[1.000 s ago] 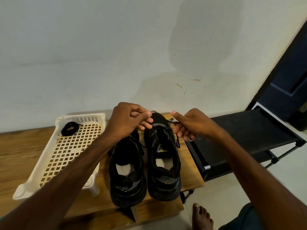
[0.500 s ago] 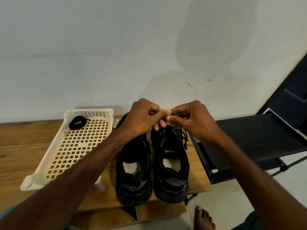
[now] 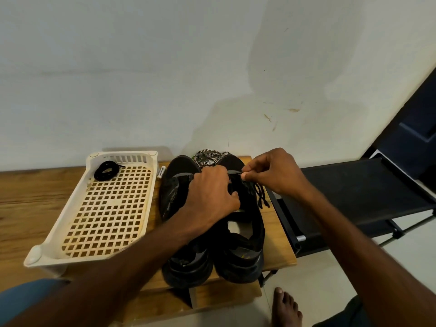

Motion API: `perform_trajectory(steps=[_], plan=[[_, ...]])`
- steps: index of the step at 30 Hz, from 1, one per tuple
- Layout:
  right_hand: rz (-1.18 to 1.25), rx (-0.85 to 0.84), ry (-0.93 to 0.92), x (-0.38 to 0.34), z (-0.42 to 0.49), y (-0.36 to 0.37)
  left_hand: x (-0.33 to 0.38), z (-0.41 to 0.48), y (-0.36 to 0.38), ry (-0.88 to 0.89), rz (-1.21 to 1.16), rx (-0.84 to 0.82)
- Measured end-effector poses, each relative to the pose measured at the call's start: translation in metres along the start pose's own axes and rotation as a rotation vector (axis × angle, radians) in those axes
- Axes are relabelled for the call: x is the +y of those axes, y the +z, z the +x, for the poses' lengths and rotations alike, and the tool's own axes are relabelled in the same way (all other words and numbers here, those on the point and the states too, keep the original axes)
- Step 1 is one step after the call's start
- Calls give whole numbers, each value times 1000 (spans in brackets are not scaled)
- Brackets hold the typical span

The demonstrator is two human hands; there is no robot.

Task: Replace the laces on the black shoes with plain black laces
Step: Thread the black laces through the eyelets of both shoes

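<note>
Lacing of the right shoe (image 3: 245,256) looks like the step in hand; both black shoes stand side by side on the wooden surface (image 3: 35,208), toes toward the wall and heels toward the person, so each shoe's long axis runs straight away from the body.

Thumb and forefinger of the right hand (image 3: 276,171) are pressed together on a strand of the plain black lace (image 3: 259,197) at the toe end of the eyelet rows; the rest of that lace trails loose down the shoe's outer side. The left hand (image 3: 210,197) lies across the throat of the same shoe, fingers curled over it and holding it down; their tips are hidden, so whether they also catch the lace I cannot tell. The left shoe (image 3: 177,180) sits touching its partner, untouched by either hand.

What the next pull turns on, as I judge it: the eyelets lie just below and toward the body from the pinching fingers (image 3: 245,177), so the lace must travel along the shoe's length toward the heel; the right hand is the nearer one.

Patterned laces (image 3: 208,158) lie heaped beyond the toes by the wall; a coiled black lace (image 3: 106,170) waits in the far corner of the white basket (image 3: 59,220), well to the left, probably for the other shoe.
</note>
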State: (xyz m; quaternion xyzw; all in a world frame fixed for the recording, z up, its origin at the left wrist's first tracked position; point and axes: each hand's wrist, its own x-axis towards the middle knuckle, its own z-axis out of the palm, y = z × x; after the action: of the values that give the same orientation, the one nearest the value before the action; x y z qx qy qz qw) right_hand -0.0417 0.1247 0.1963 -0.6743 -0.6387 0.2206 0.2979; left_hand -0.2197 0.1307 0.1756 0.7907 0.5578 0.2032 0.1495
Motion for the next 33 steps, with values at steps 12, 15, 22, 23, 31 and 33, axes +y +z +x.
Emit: perform_trajectory(steps=[12,15,22,23,31,33], plan=[[-71,29,86,-9,-2,14,-3,0,11,-3,33,83],[-79,26,113,-11,-2,20,-5,-1,10,0,-5,105],[-154,26,136,-22,1,35,-10,0,9,-31,-98,123],[-156,26,143,-23,1,35,-11,0,9,-33,-112,124],[-122,35,114,-22,-3,38,-20,2,9,-36,-192,106],[-60,27,134,-20,-4,38,-20,1,8,-17,-198,111]])
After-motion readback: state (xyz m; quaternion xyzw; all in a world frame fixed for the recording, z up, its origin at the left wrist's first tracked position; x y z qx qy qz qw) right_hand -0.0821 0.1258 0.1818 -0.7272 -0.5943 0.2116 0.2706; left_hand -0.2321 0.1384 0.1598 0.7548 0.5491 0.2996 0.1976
